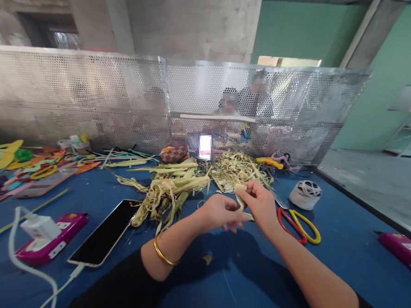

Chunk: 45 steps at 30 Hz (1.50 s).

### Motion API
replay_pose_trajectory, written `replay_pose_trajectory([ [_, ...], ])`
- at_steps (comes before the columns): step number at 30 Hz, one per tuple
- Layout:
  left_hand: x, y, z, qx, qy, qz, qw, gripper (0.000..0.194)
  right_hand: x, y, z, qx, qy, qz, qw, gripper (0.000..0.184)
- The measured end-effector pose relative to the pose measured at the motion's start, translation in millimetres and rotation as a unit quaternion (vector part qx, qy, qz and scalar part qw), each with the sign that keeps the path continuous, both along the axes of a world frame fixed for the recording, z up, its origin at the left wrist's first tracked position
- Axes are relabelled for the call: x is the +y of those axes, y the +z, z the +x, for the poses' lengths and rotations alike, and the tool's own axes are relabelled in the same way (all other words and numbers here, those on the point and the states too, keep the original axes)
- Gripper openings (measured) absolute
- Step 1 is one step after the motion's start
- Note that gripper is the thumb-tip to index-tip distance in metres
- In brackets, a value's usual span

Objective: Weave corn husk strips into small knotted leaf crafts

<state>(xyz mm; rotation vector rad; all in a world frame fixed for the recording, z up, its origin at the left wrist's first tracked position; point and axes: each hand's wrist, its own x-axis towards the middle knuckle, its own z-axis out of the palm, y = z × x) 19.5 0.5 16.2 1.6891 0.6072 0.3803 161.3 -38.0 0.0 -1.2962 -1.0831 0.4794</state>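
Note:
A pale corn husk strip (241, 203) is held between my two hands, over the front middle of the blue table. My right hand (260, 205) is closed, pinching the strip's upper end between thumb and fingers. Lower down, my left hand (220, 211) is closed on the strip too, its fingers curled and partly hidden. Just beyond the hands lie a heap of whole dried corn husks (171, 189) and a pile of thin shredded husk (239, 168). Scissors (302, 227) with one red and one yellow handle lie beside my right wrist, blades partly hidden.
A string roll (305, 195) stands at the right. Phone (104, 234) on a cable and purple power strip (52, 237) lie left; another power strip (408, 253) is far right. Coloured craft pieces (32, 171) clutter the back left. A perforated metal screen (119, 103) stands behind, people beyond.

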Motion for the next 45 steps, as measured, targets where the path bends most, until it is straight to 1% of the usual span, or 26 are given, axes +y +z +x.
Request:
replay_pose_trajectory([
  [1,-4.8,-1.3,2.4,0.003,0.02,-0.021,1.0,0.028,-0.7,0.7,-0.5,0.004,-0.002,0.0,1.0,0.021],
  [3,-12.4,-2.0,5.5,-0.013,0.062,-0.096,0.993,0.026,-1.2,2.2,-0.2,0.057,0.017,0.002,0.998,0.022],
  [5,-16.4,-1.1,6.4,-0.037,0.094,-0.201,0.974,0.023,-0.9,3.3,1.1,0.133,0.056,0.005,0.99,0.026],
  [6,-17.4,-0.2,6.3,-0.046,0.098,-0.259,0.96,0.022,-0.6,3.6,1.8,0.16,0.07,0.007,0.985,0.027],
  [8,-18.6,2.0,5.2,-0.053,0.079,-0.357,0.929,0.021,-0.6,4.2,2.8,0.174,0.077,0.008,0.982,0.029],
  [9,-19.4,3.2,4.4,-0.05,0.054,-0.389,0.918,0.022,-1.1,4.9,3.1,0.164,0.074,0.004,0.984,0.029],
  [10,-20.3,4.5,3.7,-0.046,0.031,-0.401,0.914,0.024,-1.9,6.0,3.2,0.15,0.07,-0.004,0.986,0.03],
  [11,-21.1,5.7,3.0,-0.047,0.023,-0.39,0.919,0.028,-3.0,7.5,3.2,0.131,0.068,-0.014,0.989,0.031],
  [12,-21.7,6.7,2.5,-0.055,0.04,-0.354,0.933,0.031,-4.4,9.2,2.9,0.111,0.068,-0.024,0.991,0.032],
  [13,-21.8,7.3,2.3,-0.069,0.082,-0.3,0.948,0.035,-5.8,11.1,2.4,0.091,0.068,-0.034,0.993,0.033],
  [14,-21.1,7.5,2.2,-0.089,0.139,-0.234,0.958,0.036,-7.2,12.7,1.5,0.073,0.07,-0.044,0.994,0.034],
  [15,-19.5,7.1,2.3,-0.111,0.198,-0.167,0.96,0.036,-8.3,13.9,0.4,0.059,0.076,-0.052,0.994,0.035],
  [16,-17.2,6.3,2.7,-0.131,0.241,-0.11,0.955,0.033,-9.1,14.5,-0.9,0.05,0.086,-0.059,0.993,0.036],
  [17,-14.4,5.2,3.1,-0.145,0.262,-0.072,0.951,0.03,-9.6,14.4,-2.4,0.044,0.099,-0.065,0.992,0.037],
  [19,-8.5,2.2,4.2,-0.159,0.26,-0.04,0.952,0.025,-9.8,12.7,-5.1,0.035,0.122,-0.073,0.989,0.038],
  [22,-2.7,-1.8,5.9,-0.17,0.257,-0.038,0.951,0.021,-9.5,9.9,-6.4,0.025,0.135,-0.066,0.988,0.034],
  [25,-1.7,-3.4,6.9,-0.188,0.262,-0.06,0.945,0.018,-9.7,9.5,-3.8,0.026,0.129,-0.05,0.99,0.025],
  [28,-2.9,-3.1,7.3,-0.21,0.259,-0.076,0.94,0.02,-9.6,9.6,-1.4,0.026,0.12,-0.037,0.992,0.02],
  [31,-3.6,-2.7,7.5,-0.222,0.258,-0.09,0.936,0.022,-9.4,8.9,-2.1,0.027,0.109,-0.031,0.993,0.019],
  [34,-3.8,-2.4,7.5,-0.223,0.253,-0.098,0.936,0.02,-9.4,7.9,-3.6,0.018,0.107,-0.035,0.994,0.019],
  [37,-4.2,-2.3,7.3,-0.214,0.24,-0.1,0.942,0.016,-9.4,7.6,-3.7,-0.018,0.092,-0.04,0.995,0.017],
  [42,-4.3,-4.7,7.2,-0.205,0.218,-0.117,0.947,0.01,-8.6,8.0,-3.0,-0.078,0.059,-0.026,0.995,0.015],
  [45,-3.4,-7.6,8.3,-0.214,0.215,-0.11,0.947,0.013,-8.6,8.6,-3.8,-0.061,0.056,-0.032,0.996,0.015],
])
